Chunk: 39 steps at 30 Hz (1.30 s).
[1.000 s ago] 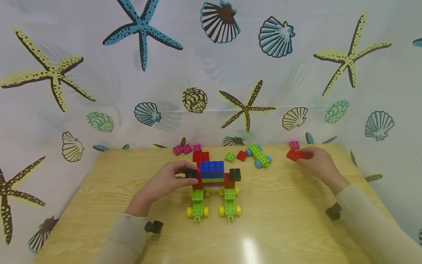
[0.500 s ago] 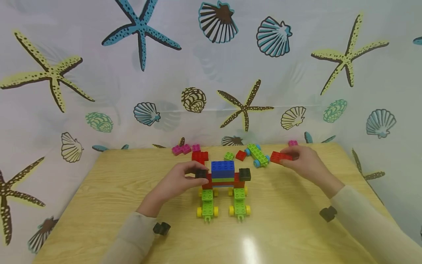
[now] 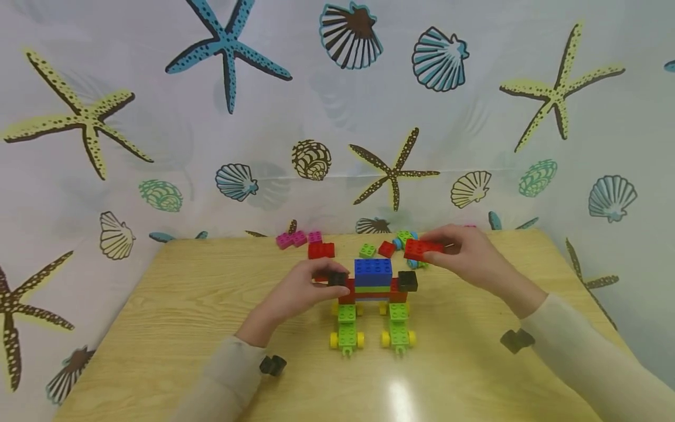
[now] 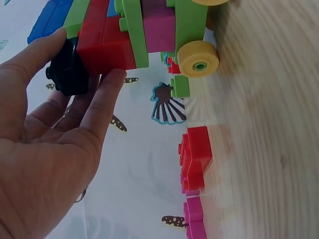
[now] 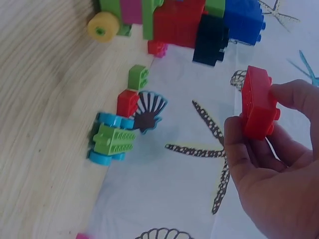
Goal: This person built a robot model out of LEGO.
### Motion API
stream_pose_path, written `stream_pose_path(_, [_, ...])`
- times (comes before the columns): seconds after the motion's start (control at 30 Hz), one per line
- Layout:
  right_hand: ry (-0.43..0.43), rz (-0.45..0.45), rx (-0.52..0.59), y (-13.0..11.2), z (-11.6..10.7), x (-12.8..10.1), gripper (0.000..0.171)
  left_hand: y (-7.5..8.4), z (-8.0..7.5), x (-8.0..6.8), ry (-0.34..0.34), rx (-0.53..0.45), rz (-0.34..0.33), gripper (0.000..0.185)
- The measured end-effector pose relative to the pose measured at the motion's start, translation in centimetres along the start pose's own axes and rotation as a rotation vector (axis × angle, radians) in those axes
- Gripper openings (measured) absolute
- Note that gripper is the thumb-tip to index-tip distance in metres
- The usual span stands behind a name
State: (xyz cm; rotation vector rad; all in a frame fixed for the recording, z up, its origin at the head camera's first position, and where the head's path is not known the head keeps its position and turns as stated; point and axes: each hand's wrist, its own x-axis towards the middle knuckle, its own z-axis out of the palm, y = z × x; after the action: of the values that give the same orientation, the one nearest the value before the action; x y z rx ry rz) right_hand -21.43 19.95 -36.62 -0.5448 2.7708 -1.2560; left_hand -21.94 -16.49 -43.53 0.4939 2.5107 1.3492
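A toy vehicle of building bricks stands mid-table in the head view. A blue brick (image 3: 372, 272) tops its red crosspiece, and two green wheeled bases (image 3: 347, 337) with yellow wheels are below. My left hand (image 3: 295, 296) grips the vehicle's left end, thumb and fingers around the black brick (image 4: 70, 69) and the red brick (image 4: 105, 50) beside it. Above the table, just right of the blue brick, my right hand (image 3: 474, 261) pinches a red brick (image 5: 259, 102) between thumb and fingers. Another black brick (image 3: 408, 281) sits on the vehicle's right end.
Behind the vehicle lie loose pink bricks (image 3: 299, 238), a red brick (image 3: 321, 250), a green brick (image 3: 367, 250) and a small red brick (image 3: 387, 249). A green base with blue wheels (image 5: 113, 139) is partly hidden behind my right hand's brick. A shell-printed cloth (image 3: 316, 117) hangs behind the table.
My left hand has shifted right along with the vehicle. My right hand has carried its red brick left toward the vehicle, now overlapping the blue-wheeled base in the head view.
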Motion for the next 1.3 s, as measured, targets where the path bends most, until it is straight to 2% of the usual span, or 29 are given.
stream_pose_path(0.33, [-0.037,-0.043,0.051,-0.9,0.6,-0.2,0.033,0.6,1.4,0.4,-0.002,-0.013,0.014,0.040])
stream_pose_path(0.53, [-0.038,-0.047,0.094,-1.0,0.7,-0.2,0.032,0.7,1.6,0.3,0.006,-0.019,0.019,0.040])
stream_pose_path(1.07, [-0.109,-0.071,0.178,-1.2,1.5,0.2,0.033,1.3,1.7,0.3,0.005,-0.029,0.031,0.038])
stream_pose_path(1.3, [-0.129,-0.083,0.170,-1.5,1.6,0.4,0.031,1.2,1.6,0.3,0.006,-0.021,0.041,0.039])
